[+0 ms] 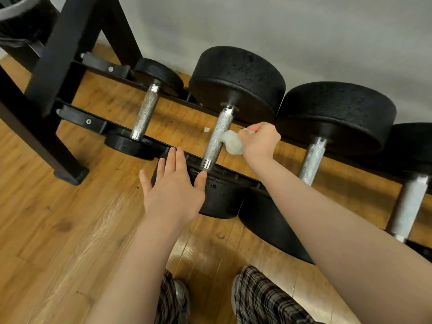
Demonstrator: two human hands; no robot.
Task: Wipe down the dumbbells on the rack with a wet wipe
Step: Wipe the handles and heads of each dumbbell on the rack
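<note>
Your right hand's (258, 140) fingers (251, 131) curl tight around the crumpled wet wipe (231, 143), pressing it against the knurled handle of the middle dumbbell (216, 136) on the rack (93, 121). Your left hand (174, 185) lies flat, fingers spread, on that dumbbell's near head.

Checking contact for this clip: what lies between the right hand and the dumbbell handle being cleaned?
Head view: a crumpled white wet wipe, gripped by the right hand, against the knurled handle.

- Dumbbell handle (216, 139): knurled, shiny metal.
- Dumbbell heads (238, 76): matt black, pitted and rough.
- Wet wipe (231, 142): white, crumpled cloth.
- Floor (58, 230): glossy wood.
</note>
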